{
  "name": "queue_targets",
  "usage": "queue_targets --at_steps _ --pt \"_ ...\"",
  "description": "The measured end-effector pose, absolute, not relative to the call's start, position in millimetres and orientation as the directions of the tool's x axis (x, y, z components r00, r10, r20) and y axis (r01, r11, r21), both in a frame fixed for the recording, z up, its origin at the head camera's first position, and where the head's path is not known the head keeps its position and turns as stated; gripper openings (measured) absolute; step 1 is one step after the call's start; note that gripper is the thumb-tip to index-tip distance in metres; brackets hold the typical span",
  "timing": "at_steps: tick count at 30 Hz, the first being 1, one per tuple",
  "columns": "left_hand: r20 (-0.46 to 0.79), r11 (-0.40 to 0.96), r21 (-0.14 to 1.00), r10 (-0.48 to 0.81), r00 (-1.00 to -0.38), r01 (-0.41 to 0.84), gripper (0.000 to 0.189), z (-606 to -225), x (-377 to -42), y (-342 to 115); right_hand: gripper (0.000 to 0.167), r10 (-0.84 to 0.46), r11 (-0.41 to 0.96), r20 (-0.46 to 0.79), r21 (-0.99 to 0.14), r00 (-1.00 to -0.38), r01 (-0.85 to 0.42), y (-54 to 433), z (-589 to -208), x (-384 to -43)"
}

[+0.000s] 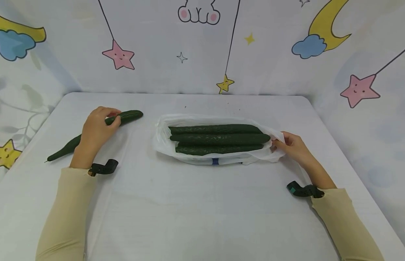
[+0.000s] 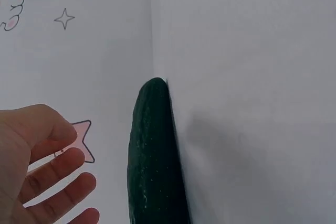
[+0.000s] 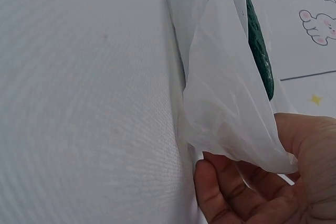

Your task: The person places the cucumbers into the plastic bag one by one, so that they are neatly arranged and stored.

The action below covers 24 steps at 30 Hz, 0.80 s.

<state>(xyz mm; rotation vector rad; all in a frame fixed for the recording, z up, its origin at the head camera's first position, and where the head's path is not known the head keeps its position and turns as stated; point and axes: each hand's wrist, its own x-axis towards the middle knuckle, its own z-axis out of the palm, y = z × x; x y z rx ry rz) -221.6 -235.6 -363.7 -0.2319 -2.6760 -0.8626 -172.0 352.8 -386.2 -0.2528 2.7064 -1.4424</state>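
Observation:
A dark green cucumber (image 1: 132, 115) lies at an angle on the left of the table, its thin stem end toward the near left. Above it hovers my left hand (image 1: 97, 127), fingers loosely bent. In the left wrist view, the hand (image 2: 39, 166) looks apart from the cucumber (image 2: 156, 156), with nothing between thumb and fingers. Near the middle, a white plastic bag (image 1: 164, 145) lies with its top spread, and 3 cucumbers (image 1: 220, 138) rest side by side inside. My right hand (image 1: 297, 148) pinches the bag's right edge; in the right wrist view thin plastic (image 3: 223, 87) runs into the fingers.
A white cloth covers the table (image 1: 195, 210). Behind it stands a white backdrop printed with a pink star (image 1: 120, 55), moons and clouds. Each wrist wears a black camera, such as the left one (image 1: 106, 166).

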Motion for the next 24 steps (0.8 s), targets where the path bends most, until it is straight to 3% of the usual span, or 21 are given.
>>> queue_targets --at_steps 12,19,24 --pt "0.181 0.884 0.454 0.033 -0.983 0.114 0.045 -379.8 -223.4 -255.8 0.022 -0.182 0.539 0.018 -0.835 -0.983 -0.114 353.3 -387.5 -171.9" --pt "0.056 0.898 0.437 0.034 -0.998 0.055 0.069 -386.2 -228.5 -266.3 0.022 -0.188 0.535 0.022 -0.836 -0.982 -0.122 352.2 -386.7 -170.3" --pt "0.007 0.902 0.431 0.044 -0.999 0.043 0.067 -389.9 -230.0 -274.4 0.019 -0.187 0.540 0.030 -0.832 -0.982 -0.128 351.5 -386.6 -170.7"
